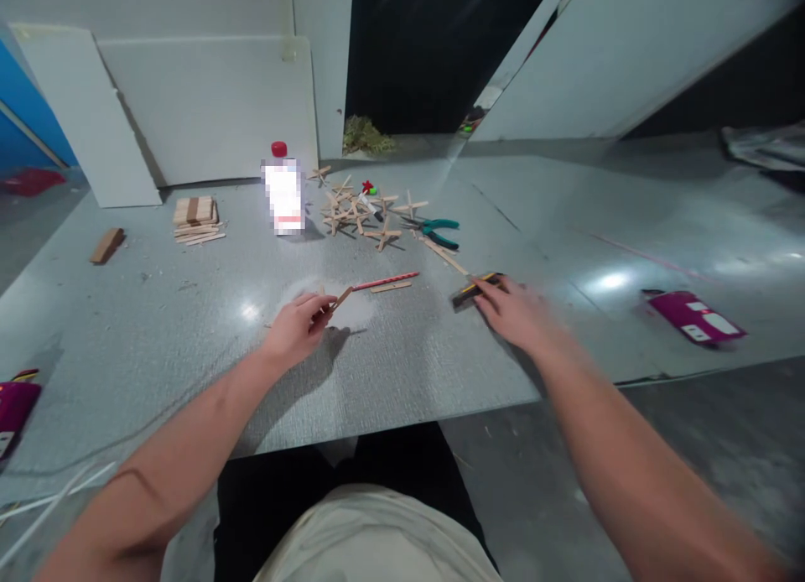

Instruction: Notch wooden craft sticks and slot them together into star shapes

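Note:
My left hand [298, 322] is closed, pinching a small wooden craft stick [341, 298] above the table. Just beyond it lie a red patterned pencil [393, 279] and a loose craft stick [391, 288]. My right hand [512, 309], slightly blurred, has its thumb and fingers around the end of a black and yellow utility knife [466, 294] at the table surface. Behind the knife are pliers with teal handles [442, 231] and a long thin stick [445, 256]. Star-like pieces of crossed craft sticks [343, 217] are heaped at the back middle.
A red-capped bottle [279, 151] stands beside the heap, where a small tube [370, 206] also lies. Bundled craft sticks [196, 210] and a wooden block [107, 246] are at left. Purple boxes [695, 318] sit at both sides. The table's front edge is near my lap.

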Motion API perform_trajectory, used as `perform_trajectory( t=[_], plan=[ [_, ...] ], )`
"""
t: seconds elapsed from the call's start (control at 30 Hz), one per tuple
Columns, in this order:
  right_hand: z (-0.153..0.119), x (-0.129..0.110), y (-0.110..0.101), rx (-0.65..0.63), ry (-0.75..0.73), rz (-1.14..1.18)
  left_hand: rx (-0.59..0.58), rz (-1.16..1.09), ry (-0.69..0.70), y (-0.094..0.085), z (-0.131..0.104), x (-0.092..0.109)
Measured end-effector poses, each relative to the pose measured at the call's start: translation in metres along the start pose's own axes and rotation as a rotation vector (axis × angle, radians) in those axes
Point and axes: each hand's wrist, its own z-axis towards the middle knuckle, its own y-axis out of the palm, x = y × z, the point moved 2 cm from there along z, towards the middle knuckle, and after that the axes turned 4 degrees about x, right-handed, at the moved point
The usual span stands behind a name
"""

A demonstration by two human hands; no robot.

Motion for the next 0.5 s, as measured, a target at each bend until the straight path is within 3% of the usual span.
perform_trajectory(
  t=[0.13,0.27,0.4,0.5],
  plan=[
    [0.005,0.016,0.003,0.062,0.201,-0.124,0.01,-0.023,-0.011,-0.001,-0.001,-0.002],
    [0.023,0.012,-0.001,0.03,0.21,-0.143,0.022,-0.057,-0.028,-0.002,0.0,-0.003],
    [0.043,-0.02,-0.008,0.0,0.156,-0.099,0.037,-0.112,-0.078,-0.002,0.001,-0.004],
    [0.055,-0.066,-0.006,-0.128,-0.072,0.031,0.058,-0.178,-0.16,-0.002,0.001,-0.008]
  ],
)
